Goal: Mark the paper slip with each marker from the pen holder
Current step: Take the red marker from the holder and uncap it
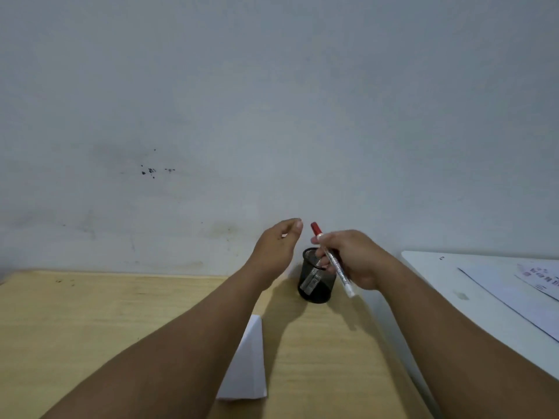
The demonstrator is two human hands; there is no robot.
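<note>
Marker: a white marker (332,261) with a red cap sits in the right hand, just right of centre in the frame; its long axis runs on a slant, red cap up and toward the upper left, white tail end down toward the lower right.
Right hand: the right hand (354,258) is wrapped around the middle of the marker, fingers curled over the barrel, right above the rim of the pen holder.
Left hand: the left hand (278,249) hangs in the air just left of the marker's cap, loosely cupped, fingers apart and holding nothing; it touches neither marker nor holder.
Pen holder: a black mesh pen holder (317,282) stands upright on the desk, below and between the two hands; something silvery shows through the mesh, too unclear to say what.
Paper slip: a white paper slip (246,364) lies flat on the desk in the lower centre, well below the holder, its left edge covered by the left forearm.
In the way: the right hand's fingers cover part of the holder's mouth.
Desk: a pale wooden desk (90,322) fills the lower left and centre.
Right side: a white table (453,282) butts in at the right edge, with printed sheets (529,300) lying on it.
Room: a plain grey wall (272,101) behind, with a few dark specks at middle left.
</note>
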